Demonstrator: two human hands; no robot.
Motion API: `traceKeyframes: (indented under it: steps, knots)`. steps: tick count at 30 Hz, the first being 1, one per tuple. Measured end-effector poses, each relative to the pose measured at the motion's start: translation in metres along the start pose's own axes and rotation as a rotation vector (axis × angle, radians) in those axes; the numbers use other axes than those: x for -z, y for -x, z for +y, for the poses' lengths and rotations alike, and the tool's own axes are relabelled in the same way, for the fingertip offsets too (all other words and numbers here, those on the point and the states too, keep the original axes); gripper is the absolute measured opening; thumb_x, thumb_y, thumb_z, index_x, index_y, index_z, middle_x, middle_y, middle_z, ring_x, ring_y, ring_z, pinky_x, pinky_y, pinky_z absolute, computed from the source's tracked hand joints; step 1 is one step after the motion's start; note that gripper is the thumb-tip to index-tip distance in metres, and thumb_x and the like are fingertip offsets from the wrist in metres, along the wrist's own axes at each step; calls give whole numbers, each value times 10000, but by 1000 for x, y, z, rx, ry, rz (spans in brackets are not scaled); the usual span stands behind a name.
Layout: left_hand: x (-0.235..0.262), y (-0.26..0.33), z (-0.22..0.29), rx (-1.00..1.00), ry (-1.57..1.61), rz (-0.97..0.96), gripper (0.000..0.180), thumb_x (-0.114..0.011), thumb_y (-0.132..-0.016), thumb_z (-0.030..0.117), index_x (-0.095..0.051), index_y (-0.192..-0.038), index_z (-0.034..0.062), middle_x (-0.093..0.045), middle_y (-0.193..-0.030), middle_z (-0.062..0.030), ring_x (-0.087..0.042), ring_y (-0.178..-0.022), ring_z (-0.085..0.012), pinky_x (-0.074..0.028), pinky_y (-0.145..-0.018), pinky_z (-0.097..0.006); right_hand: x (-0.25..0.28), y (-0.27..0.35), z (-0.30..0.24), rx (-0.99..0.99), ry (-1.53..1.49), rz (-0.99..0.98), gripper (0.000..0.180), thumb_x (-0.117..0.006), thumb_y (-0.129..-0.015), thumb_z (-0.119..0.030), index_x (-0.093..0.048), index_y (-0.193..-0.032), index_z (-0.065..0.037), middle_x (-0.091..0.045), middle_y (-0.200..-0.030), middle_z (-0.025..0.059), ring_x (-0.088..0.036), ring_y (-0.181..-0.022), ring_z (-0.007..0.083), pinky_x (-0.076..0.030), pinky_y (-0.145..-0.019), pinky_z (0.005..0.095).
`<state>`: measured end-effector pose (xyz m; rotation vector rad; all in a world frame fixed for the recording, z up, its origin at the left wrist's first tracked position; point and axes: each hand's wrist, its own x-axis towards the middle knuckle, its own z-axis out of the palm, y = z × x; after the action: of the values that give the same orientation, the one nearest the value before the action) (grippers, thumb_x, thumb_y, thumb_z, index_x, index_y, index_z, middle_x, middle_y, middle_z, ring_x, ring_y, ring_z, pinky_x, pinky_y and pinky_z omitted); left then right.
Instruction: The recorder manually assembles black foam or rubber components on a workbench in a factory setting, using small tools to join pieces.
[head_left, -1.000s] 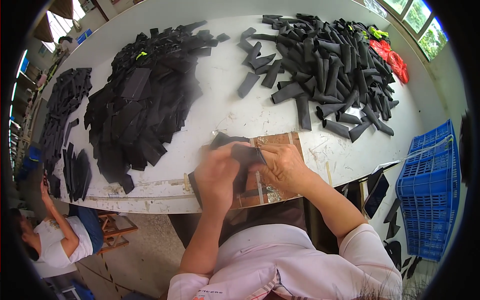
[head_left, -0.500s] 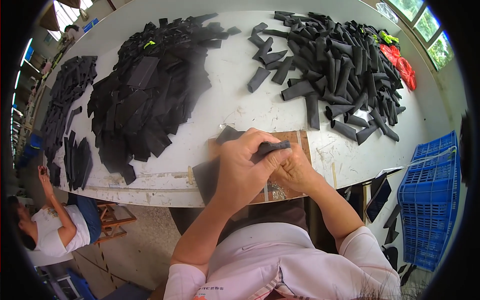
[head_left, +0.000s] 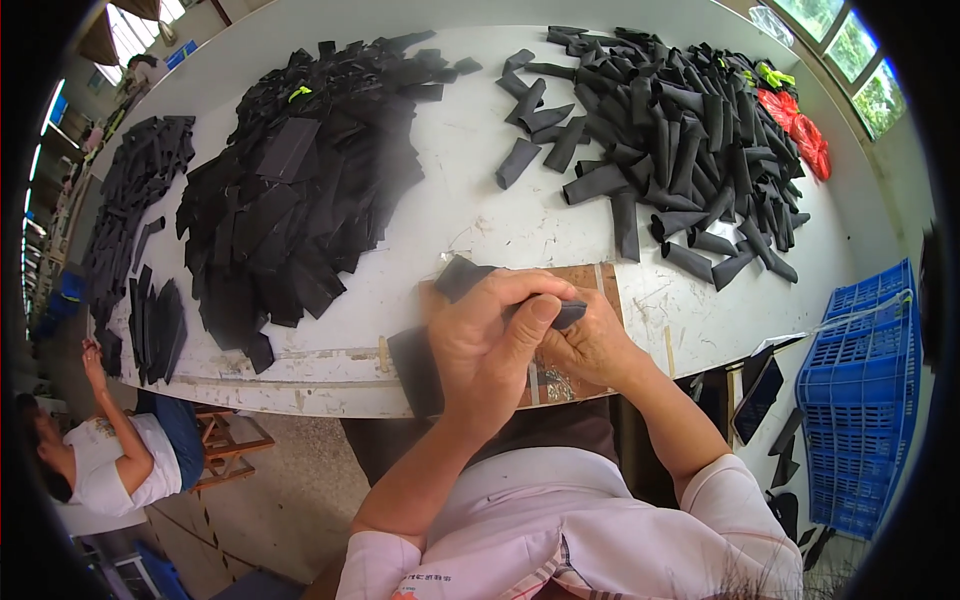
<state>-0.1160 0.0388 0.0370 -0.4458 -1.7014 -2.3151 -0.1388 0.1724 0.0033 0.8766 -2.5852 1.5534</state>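
- On the far left of the white table [head_left: 470, 215] I have a heap of narrow black strips [head_left: 135, 200]; nearer, a small bundle of black pieces [head_left: 157, 335] lies apart from it.
- Right of those spreads a broad heap of flat black pieces [head_left: 290, 215], a bright green scrap [head_left: 300, 93] on its far part.
- At the near edge a loose black panel [head_left: 412, 365] lies beside my left wrist; I'd keep that wrist clear so it doesn't drag.
- My left hand [head_left: 485, 325] is closed over the held black piece [head_left: 571, 315], thumb pressed along its near side, fingers over the far side. Firm, even thumb pressure should stop the thick end from twisting.
- The held piece is between my two hands, its end poking out above the brown board [head_left: 607, 290].
- My right hand [head_left: 597, 340] is curled against it; its fingertips are hidden, so I cannot tell what it pinches. Bracing it close to my left thumb should steady the work.
- Far right lies a heap of black tubes [head_left: 690, 140], with a red plastic bag [head_left: 800, 130] beyond.
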Motion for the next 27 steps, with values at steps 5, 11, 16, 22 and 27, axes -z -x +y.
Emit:
traceKeyframes:
  steps: [5,11,16,22,27]
  knots:
    - [17,0,5,-36,453,207,184,-502,-857,153,-531,-879,-28,-554,-889,-159,-522,-834,-222,-452,-723,-308,14,-15,-13,225,310,-18,226,-619,-727,-226,-541,-659,-25,-492,-585,96,-503,-550,273,-390,-481,358]
    - [16,5,-4,109,382,177,181,-501,-857,139,-544,-863,-37,-576,-878,-144,-530,-796,-189,-430,-745,-283,-1,-4,3,158,258,-34,306,-601,-747,-258,-486,-579,-30,-485,-563,97,-496,-534,277,-373,-467,367]
    - [21,7,5,16,61,409,159,-489,-856,107,-560,-911,-24,-606,-863,-88,-538,-780,-103,-411,-743,-227,19,-16,-18,65,36,-97,351,-576,-794,-267,-498,-587,6,-440,-523,110,-454,-465,256,-356,-460,334]
    - [70,48,-15,198,-354,567,147,-499,-826,24,-538,-954,-37,-598,-890,-100,-554,-780,-107,-424,-705,-205,65,-50,-25,-304,-549,505,468,-407,-876,-412,-572,-771,13,-485,-550,18,-435,-477,81,-367,-480,223]
    - [85,71,-45,309,-539,458,156,-487,-818,-5,-536,-958,-53,-586,-898,-94,-548,-796,-106,-431,-709,-201,42,19,-70,299,-408,204,331,-553,-810,-268,-561,-713,48,-514,-565,98,-496,-502,149,-378,-410,243]
